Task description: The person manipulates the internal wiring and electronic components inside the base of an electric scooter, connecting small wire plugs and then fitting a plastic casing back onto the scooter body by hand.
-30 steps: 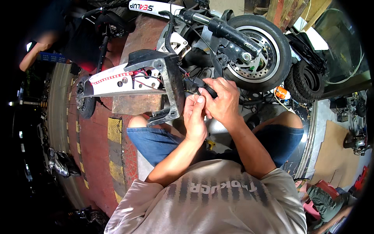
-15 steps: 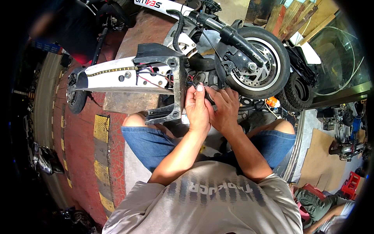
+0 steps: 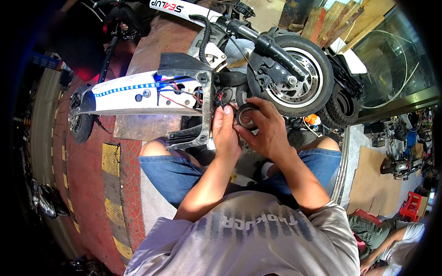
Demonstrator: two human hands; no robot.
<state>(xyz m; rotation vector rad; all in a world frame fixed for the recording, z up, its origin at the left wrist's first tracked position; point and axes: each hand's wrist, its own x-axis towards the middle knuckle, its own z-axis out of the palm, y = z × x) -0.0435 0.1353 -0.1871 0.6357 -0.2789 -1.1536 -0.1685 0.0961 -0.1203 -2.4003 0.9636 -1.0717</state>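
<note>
My right hand (image 3: 267, 126) grips a black ring, which looks like a roll of tape (image 3: 247, 116), below the front wheel (image 3: 292, 73). My left hand (image 3: 224, 129) is closed beside it, thumb raised, at thin red and black wires (image 3: 221, 99); whatever its fingers pinch is too small to make out. Both hands are at the open end of an upturned white scooter deck (image 3: 126, 103), just right of its black bracket (image 3: 205, 106). The deck has exposed wires and a blue-lit strip (image 3: 124, 89). A white scooter stem with a black fork (image 3: 269, 46) lies behind.
A wooden block (image 3: 142, 126) supports the deck on red paving (image 3: 87, 198). Spare tyres (image 3: 343, 108) and planks (image 3: 331, 23) are at the right. A dark-clothed person (image 3: 78, 50) is top left; another (image 3: 391, 239) sits lower right, near a red stool (image 3: 410, 204) and cardboard (image 3: 373, 179).
My right hand has turned, and the black ring now shows in its fingers. The deck's strip now glows blue. The top-left person's hand has moved out of clear view.
</note>
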